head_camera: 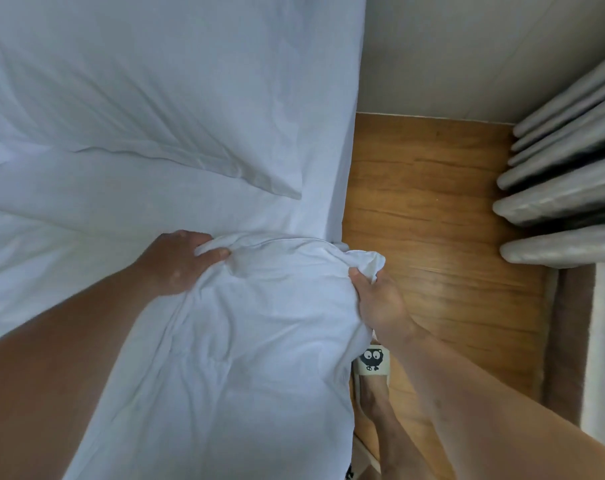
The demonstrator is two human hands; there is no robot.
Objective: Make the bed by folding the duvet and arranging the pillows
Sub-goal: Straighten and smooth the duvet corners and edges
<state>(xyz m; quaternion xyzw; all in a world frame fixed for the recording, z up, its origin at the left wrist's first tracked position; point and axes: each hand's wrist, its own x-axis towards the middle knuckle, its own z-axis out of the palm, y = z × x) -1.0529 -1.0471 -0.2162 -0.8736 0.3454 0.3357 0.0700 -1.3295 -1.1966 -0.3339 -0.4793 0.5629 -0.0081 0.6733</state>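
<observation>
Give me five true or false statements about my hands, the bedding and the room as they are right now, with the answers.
1. Both hands grip the white duvet. True: the left hand and the right hand each clutch a bunch of the duvet.
2. The pillow lies on the floor. False: the pillow lies on the bed, beyond the hands.
3. The floor beside the bed is wooden. True: the floor shows wood planks.
4. The curtain hangs left of the bed. False: the grey curtain is on the right, past the floor.
5. The foot in view is bare. False: it wears a slipper with a cartoon face.
</observation>
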